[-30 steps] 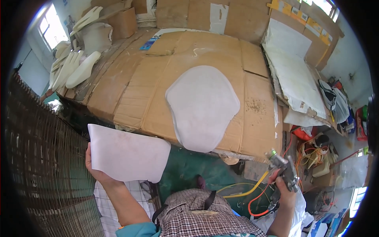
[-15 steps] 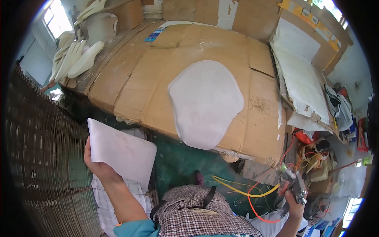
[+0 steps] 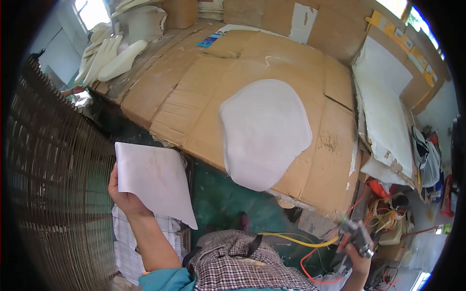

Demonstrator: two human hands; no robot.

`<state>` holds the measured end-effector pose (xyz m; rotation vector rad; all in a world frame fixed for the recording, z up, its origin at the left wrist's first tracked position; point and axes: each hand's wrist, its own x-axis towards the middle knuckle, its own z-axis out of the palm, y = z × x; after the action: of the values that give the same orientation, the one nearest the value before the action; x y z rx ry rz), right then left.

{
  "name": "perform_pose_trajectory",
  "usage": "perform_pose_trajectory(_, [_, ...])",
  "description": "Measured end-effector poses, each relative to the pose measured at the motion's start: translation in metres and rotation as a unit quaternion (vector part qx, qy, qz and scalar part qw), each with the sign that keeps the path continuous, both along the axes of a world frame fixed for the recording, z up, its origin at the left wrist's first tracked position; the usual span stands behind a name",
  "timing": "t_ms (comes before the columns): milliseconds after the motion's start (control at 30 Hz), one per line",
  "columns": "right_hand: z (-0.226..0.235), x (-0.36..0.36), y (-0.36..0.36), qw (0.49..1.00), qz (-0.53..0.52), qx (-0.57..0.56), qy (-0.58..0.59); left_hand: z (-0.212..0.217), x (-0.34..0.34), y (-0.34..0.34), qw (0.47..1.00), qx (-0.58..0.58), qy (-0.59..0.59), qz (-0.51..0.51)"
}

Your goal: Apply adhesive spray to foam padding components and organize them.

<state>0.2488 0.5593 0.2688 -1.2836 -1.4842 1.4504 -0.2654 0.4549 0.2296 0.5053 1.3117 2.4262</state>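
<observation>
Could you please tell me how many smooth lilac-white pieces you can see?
2: the held piece in the left hand, the flat piece on the cardboard-covered table; others may lie hidden beneath.

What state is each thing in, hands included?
White sheet: held up, curved.
Left hand: gripping the white sheet.
Spray gun: held; cannot tell whether spraying.
Right hand: gripping the spray gun.
Yellow hose: slack, bent.
Cardboard: creased, stained.
White pad: lying on the cardboard, near end overhanging.
</observation>
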Motion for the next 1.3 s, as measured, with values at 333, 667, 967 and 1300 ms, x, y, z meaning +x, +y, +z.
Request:
perform_pose_trajectory(333, [-0.091, -0.035, 0.156, 0.994, -0.016, 0.085, -0.059, 0.015, -0.001, 0.003, 0.972, 0.121, -0.203, -0.018])
perform_pose_trajectory(667, [-0.218, -0.294, 0.090, 0.869, 0.428, -0.247, 0.007, 0.075, 0.019, -0.045, 0.937, 0.236, -0.231, 0.115])
perform_pose_trajectory(967, [-0.307, -0.476, -0.011, 0.732, 0.251, -0.575, 0.267, -0.025, -0.052, -0.184, 0.903, 0.115, -0.317, 0.268])
perform_pose_trajectory(1300, [-0.392, -0.760, -0.009, 0.866, 0.337, -0.353, 0.106, -0.288, -0.291, -0.321, 0.874, -0.025, -0.428, 0.230])
